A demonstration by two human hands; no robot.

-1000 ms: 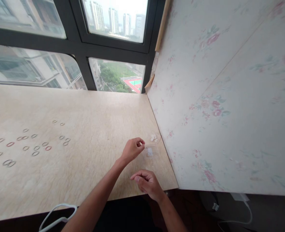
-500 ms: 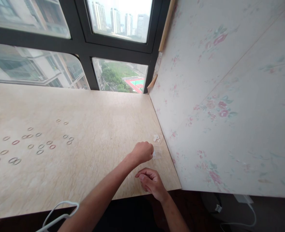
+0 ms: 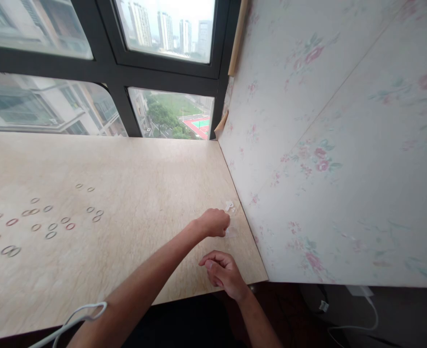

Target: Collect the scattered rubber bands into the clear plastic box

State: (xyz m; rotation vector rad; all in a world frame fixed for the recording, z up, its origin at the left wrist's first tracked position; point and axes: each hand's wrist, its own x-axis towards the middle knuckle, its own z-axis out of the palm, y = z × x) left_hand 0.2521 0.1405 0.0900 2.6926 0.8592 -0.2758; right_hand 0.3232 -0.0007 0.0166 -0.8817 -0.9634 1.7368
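- Beige, marble-patterned table [image 3: 126, 183] stretches from near left to the far window [image 3: 169, 72], meeting a floral-papered wall [image 3: 325, 193] on the right.
- From my remote seat, I see the left hand [image 3: 215, 223] over the table's right side, back of the hand up, fingers curled under; its fingertips are hidden, so I cannot tell how far open it is or whether it holds anything.
- Clear plastic box [image 3: 232, 232] sits just right of that hand, partly covered by it; I cannot tell if they touch.
- Small white pieces [image 3: 229, 206] lie just beyond the box, near the wall.
- Nearer me, the right hand [image 3: 223, 274] is loosely curled, thumb close to the forefinger; whether anything is inside, I cannot tell.
- Thin rings [image 3: 10, 251], mostly grey or tan, two reddish, are scattered across the left, well apart from both hands.
- White cable [image 3: 71, 321] loops at near left, beside the left forearm.
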